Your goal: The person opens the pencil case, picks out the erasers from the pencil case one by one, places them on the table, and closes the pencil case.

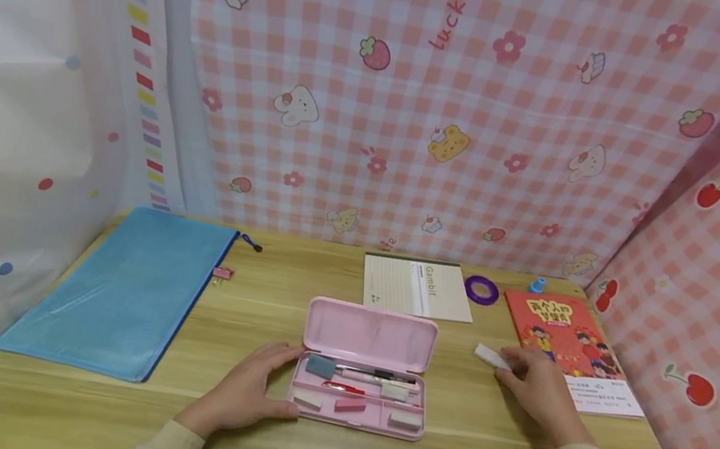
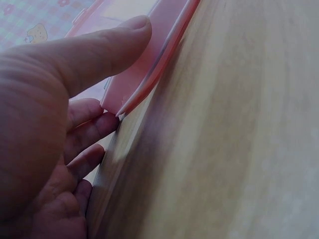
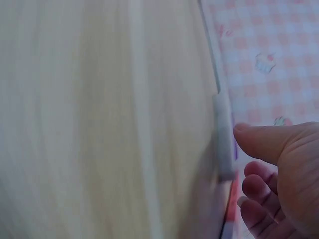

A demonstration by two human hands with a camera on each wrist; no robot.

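Note:
A pink pencil case (image 1: 371, 335) lies with its lid up on the table. Inside are several pens, including a red pen (image 1: 344, 388), a blue-grey block (image 1: 321, 366), a pink eraser (image 1: 350, 405) and whitish erasers (image 1: 404, 420). My left hand (image 1: 253, 387) holds the case's left end, thumb at the front corner and index finger at the back; in the left wrist view the thumb (image 2: 114, 47) lies across that end. To the right of the case, my right hand (image 1: 538, 391) pinches one end of a white eraser (image 1: 490, 355), blurred in the right wrist view.
A blue zip folder (image 1: 112, 296) lies at left, with a pink binder clip (image 1: 223, 273) beside it. Behind the case are a notebook (image 1: 386, 283) and purple tape roll (image 1: 482, 290). A red booklet (image 1: 554, 327) and small blue object (image 1: 536, 284) sit at right. Patterned cloth surrounds the table.

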